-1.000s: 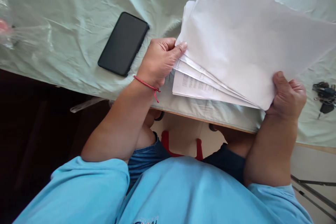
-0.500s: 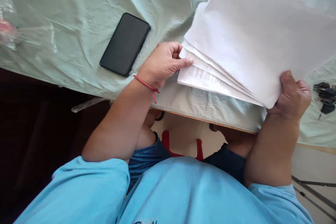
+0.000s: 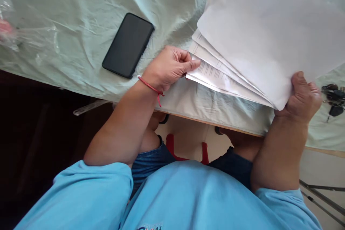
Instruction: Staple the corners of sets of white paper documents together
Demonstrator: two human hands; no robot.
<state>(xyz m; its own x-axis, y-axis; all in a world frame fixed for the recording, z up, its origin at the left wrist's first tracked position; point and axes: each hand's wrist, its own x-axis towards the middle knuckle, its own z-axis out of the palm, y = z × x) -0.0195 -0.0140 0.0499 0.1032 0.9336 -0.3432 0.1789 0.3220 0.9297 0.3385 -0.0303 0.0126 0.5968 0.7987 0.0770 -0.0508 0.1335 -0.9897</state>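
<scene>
Holding: the right hand (image 3: pixel 303 99) pinches the near corner of a fanned stack of papers (image 3: pixel 258 36), thumb on top and fingers clamped beneath, the sheets raised above the table (image 3: pixel 81 36).
Left hand: the left hand (image 3: pixel 169 66) sits at the stack's lower left edge, fingers curled together, thumb and forefinger closed on the lowest printed sheet.
Step in hand: by judgement, leafing through the stack and picking out one sheet from the bottom.
Next move calls for: a light pull on that single sheet while the right hand's clamp keeps the others from sliding.
Left of the papers: a dark phone (image 3: pixel 128 45) lies face up on the cloth, well apart from them.
Right of the papers: a bunch of keys (image 3: pixel 334 100), just past the right hand.
Hidden: the stack's far edge is cut off by the frame; the print is too small to read; the right fingers under the sheets cannot be seen.
</scene>
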